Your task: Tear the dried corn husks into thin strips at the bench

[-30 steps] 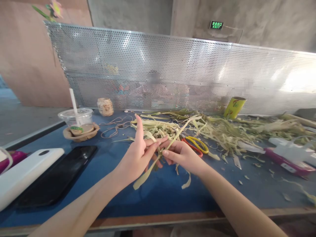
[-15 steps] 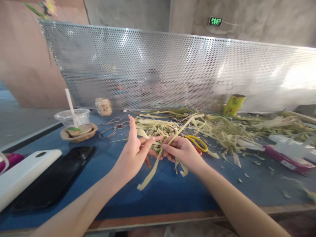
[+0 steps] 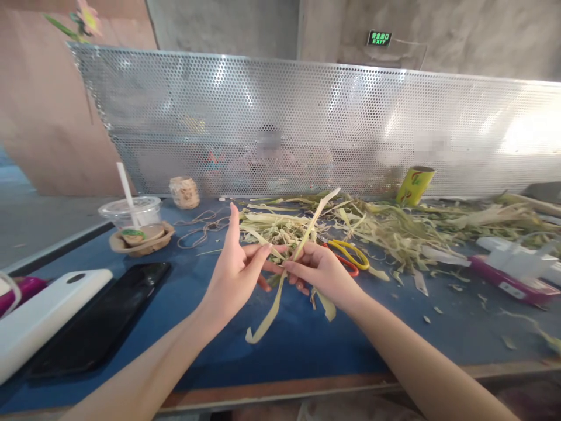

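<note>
Pinching a long pale strip [image 3: 316,217] partway along in the right grip [image 3: 322,269], closed thumb to fingers just below the centre of the frame; holding a second strip [image 3: 257,235] in the left grip [image 3: 239,263], closed thumb to finger, with one digit raised; by appearance only partly worked, being crossed between the fingertips with long ends free toward upper centre and lower middle; impossible to tell whether knotted or merely laid over, for the fingers in the way; showing another loose end [image 3: 326,306] beneath the right grip; with loose leaf matter [image 3: 385,228] spread on the bench [image 3: 333,351] from centre to right, and scissors [image 3: 365,260] lying unheld beyond the right grip.
</note>
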### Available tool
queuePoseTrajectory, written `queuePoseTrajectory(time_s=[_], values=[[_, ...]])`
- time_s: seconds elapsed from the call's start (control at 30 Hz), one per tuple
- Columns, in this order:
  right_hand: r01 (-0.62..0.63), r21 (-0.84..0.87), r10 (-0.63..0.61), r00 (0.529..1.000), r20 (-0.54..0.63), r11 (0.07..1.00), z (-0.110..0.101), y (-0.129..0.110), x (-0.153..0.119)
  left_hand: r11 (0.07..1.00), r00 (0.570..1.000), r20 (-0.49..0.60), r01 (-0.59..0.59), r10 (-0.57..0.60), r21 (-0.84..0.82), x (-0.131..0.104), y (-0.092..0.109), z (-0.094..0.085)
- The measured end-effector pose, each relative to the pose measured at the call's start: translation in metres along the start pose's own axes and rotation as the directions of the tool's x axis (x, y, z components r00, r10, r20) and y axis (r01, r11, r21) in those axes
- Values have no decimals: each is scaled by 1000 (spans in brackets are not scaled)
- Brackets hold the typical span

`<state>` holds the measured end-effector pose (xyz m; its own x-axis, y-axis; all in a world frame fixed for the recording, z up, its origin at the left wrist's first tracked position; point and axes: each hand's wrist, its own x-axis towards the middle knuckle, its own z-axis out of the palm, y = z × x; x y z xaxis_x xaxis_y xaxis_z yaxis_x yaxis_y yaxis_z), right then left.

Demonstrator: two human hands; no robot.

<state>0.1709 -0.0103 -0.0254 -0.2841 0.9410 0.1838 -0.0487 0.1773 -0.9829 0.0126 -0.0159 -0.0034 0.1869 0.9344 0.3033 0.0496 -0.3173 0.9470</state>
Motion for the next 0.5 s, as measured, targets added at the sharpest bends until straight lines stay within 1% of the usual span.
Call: queuePoseTrajectory(time_s=[0.1,0.17,0.23,0.33,0.4,0.5], values=[[-5,64,5,1000,-14,998,-2,-2,0,996,994,76,79,-75,-50,1,0,-1],[-7,91,10,1000,-26,996,-4,-2,0,992,989,106,106,-99,-65,1,0,-1],[-4,81,5,1000,-16,997,-5,-1,1,992,988,110,112,-106,-51,1,1,-1],[17,27,-17,1000,-7,1000,-6,3,2,990,982,120,143,-144,17,0,3,-1],[40,3,-40,999,-23,999,-5,5,2,983,973,143,177,-181,40,-1,4,0],[71,6,-71,996,-47,997,-3,5,1,976,959,179,217,-219,30,-1,5,0]])
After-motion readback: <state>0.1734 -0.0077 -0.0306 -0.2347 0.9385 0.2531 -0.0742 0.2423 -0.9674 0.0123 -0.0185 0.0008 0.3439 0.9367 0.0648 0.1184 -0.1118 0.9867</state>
